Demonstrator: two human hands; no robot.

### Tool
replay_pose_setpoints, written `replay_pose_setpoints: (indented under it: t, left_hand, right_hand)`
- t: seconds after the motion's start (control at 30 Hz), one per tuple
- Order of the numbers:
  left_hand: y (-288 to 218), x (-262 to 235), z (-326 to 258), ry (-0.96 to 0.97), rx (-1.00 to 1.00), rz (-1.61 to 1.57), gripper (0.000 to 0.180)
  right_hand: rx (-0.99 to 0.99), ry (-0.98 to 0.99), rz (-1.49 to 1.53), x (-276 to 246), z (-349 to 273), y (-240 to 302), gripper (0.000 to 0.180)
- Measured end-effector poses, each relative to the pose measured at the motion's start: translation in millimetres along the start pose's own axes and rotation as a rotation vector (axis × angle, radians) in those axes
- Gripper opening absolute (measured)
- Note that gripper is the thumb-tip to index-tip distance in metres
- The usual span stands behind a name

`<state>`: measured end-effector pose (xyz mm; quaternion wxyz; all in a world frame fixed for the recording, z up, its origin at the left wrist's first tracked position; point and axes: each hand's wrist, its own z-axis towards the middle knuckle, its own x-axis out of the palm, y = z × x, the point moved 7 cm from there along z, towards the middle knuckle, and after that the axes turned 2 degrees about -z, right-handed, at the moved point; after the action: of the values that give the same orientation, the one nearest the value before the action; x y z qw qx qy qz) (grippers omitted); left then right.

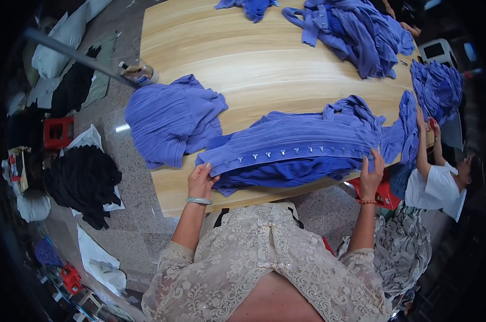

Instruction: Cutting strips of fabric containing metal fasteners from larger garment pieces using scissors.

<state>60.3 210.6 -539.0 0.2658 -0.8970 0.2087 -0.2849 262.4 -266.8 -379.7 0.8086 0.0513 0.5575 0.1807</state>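
Right now you have the blue pleated garment [296, 147] stretched out lengthwise across the near edge of the wooden table [253, 64], with its buttoned strip running from one hand to the other. Your left hand [201, 181] pins the left end, fingers closed down on the cloth at the corner; your right hand [371, 172] holds the right end, fingers curled over the fabric edge. As I judge it, the spreading is mostly done: the upper layer lies flat and the row of small pale buttons [286, 154] sits in a fairly straight line. What looks unfinished is the lower layer, which bunches darker under the strip, and the far right end, which rumples up into loose folds.

The garment itself is thin, finely pleated, soft and a little limp, so it will slide easily on the smooth wood.

Just to its left lies a folded blue piece [170, 121], partly hanging over the table's corner. A larger blue heap [355, 32] sits at the far side. At the right edge another person [439, 185] in a white top handles more blue cloth [436, 86].
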Motion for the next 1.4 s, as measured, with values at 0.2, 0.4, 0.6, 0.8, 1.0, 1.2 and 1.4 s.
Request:
replay_pose_setpoints:
  t: [0.2, 0.4, 0.6, 0.8, 1.0, 1.2, 1.4]
  left_hand:
    - [17.6, -57.2, 33.2, -0.035, 0.089, 0.223, 0.009]
    - [29.1, -107.7, 45.6, -0.11, 0.142, 0.277, 0.006]
    - [5.8, -77.7, 38.2, -0.08, 0.303, 0.305, 0.01]
    - [-22.5, -27.6, 25.5, 0.041, 0.481, 0.413, 0.01]
    - [9.4, 9.1, 23.3, 0.21, 0.381, 0.502, 0.011]
    - [3.7, 0.2, 0.7, 0.155, 0.383, 0.432, 0.014]
    - [3.7, -8.6, -7.9, 0.123, 0.406, 0.405, 0.013]
  right_hand:
    - [-0.141, 0.107, 0.027, 31.2, 25.4, 42.9, 0.037]
    - [-0.117, 0.124, -0.085, 63.7, 0.1, 29.0, 0.039]
    - [-0.067, 0.1, -0.078, 47.1, -9.0, 20.2, 0.038]
    - [-0.078, 0.112, -0.06, 66.1, -3.8, 29.0, 0.038]
    - [-0.042, 0.138, -0.084, 61.0, -14.3, 14.2, 0.04]
    - [-0.04, 0.19, -0.031, 65.5, -8.2, 23.9, 0.04]
    - [-0.032, 0.226, -0.054, 66.8, -2.6, 22.4, 0.041]
